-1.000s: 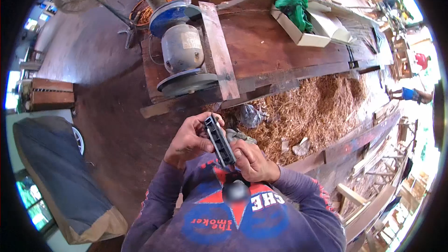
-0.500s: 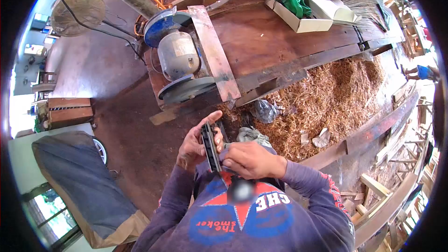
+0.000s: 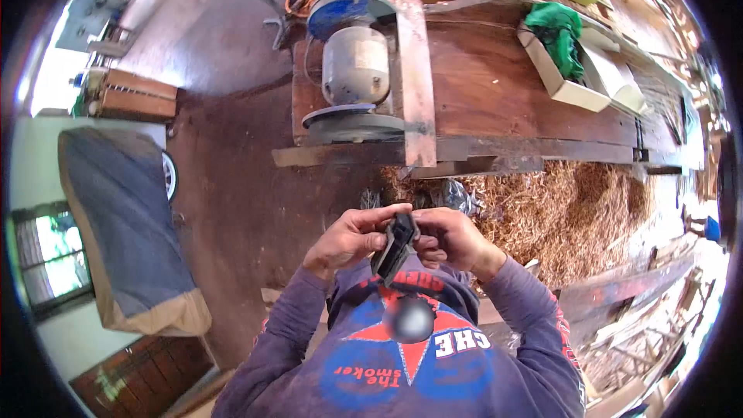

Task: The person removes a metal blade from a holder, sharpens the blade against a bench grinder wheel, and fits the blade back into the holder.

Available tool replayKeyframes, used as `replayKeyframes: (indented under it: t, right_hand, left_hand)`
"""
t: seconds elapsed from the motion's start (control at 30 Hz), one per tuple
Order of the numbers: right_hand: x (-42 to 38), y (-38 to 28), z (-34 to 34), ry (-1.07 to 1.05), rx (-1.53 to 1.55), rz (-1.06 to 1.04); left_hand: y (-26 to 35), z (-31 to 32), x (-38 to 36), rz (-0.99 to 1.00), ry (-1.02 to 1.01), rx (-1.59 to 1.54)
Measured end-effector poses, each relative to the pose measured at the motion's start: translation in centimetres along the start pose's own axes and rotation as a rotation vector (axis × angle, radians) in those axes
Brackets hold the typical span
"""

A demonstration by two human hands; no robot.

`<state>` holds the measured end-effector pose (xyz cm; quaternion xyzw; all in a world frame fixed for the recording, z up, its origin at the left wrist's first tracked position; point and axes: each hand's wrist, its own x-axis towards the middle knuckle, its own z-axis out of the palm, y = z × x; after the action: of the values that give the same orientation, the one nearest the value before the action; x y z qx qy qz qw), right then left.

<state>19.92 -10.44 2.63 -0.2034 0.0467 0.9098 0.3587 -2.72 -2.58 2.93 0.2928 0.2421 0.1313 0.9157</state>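
Note:
In front of my chest both hands hold a dark metal piece, a long narrow body with a hollow top that looks like a hand plane body. My left hand grips its left side, thumb and fingers closed on it. From the other side, my right hand pinches its upper end with bent fingers. The piece is tilted, its lower end toward my shirt. Beyond the hands stands a bench grinder with a grey wheel on its near side and a blue guard at the far side.
A wooden bench extends right of the grinder, with a flat board strip across it. On the bench sits an open white box with green cloth. Wood shavings cover the ground below. A covered object stands left.
The dark piece has turned, and its hollow top now faces me more. My right hand has moved from its lower part to its upper end. The view has shifted, with the grinder farther right.

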Motion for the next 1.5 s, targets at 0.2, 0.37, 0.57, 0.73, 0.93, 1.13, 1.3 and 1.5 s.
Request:
replayKeyframes:
  t: [0.2, 0.37, 0.57, 0.73, 0.93, 1.13, 1.3, 1.5]
  right_hand:
    - [0.5, 1.3, -0.7, 0.303, -1.508, -0.92]
    - [0.8, 0.7, -0.6, 0.135, -1.903, -1.2]
    - [0.8, 0.2, -0.2, 0.147, -1.944, -1.23]
    - [0.9, 1.1, 1.0, 0.26, -1.689, -0.95]
    - [1.6, 3.1, 1.3, 0.417, -1.191, -0.624]
    - [2.4, 3.8, 2.1, 0.34, -0.429, -0.278]
    - [3.3, 4.7, 1.9, 0.352, -0.182, -0.22]
    - [7.4, 7.5, -1.9, 0.47, -0.75, -0.643]
  left_hand:
    - [-2.3, 0.0, -1.3, 0.132, 0.217, -0.101]
    - [-3.4, 1.1, -1.8, 0.107, 0.214, -0.272]
    - [-4.6, 1.8, -1.3, 0.139, 0.154, -0.493]
    - [-4.8, 1.9, -1.3, 0.146, 0.24, -0.41]
    - [-4.8, 0.1, -1.1, 0.164, 0.216, -0.304]
    - [-4.6, -1.9, -1.6, 0.127, 0.174, -0.288]
    - [-4.2, -3.7, -2.1, 0.068, 0.152, -0.267]
    - [-1.7, -7.0, -3.3, -0.191, 0.023, -0.397]
